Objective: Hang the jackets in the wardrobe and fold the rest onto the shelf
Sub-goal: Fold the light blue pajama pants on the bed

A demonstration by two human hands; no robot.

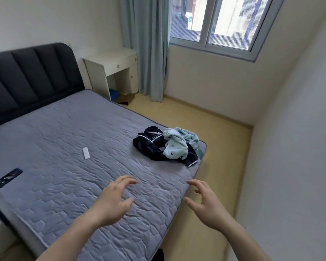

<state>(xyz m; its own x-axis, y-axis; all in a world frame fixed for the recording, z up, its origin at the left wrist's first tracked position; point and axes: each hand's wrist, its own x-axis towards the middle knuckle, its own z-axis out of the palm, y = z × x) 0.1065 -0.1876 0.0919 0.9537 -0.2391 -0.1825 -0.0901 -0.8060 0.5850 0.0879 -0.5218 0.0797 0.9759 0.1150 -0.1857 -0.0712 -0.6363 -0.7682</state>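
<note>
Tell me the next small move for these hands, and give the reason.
Probably reach both hands forward to the clothes pile: the left hand and right hand hover open and hold nothing, while the dark navy garment and light blue garment lie crumpled together near the mattress corner.

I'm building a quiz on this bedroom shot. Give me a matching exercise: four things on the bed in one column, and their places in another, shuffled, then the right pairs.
Things:
1. dark navy garment
2. light blue garment
3. white remote
4. dark phone

Places:
A. near the bed's left edge
B. alone in the middle of the mattress
C. in the pile, underneath
D. in the pile, on top

Pairs: 1-C, 2-D, 3-B, 4-A
</note>
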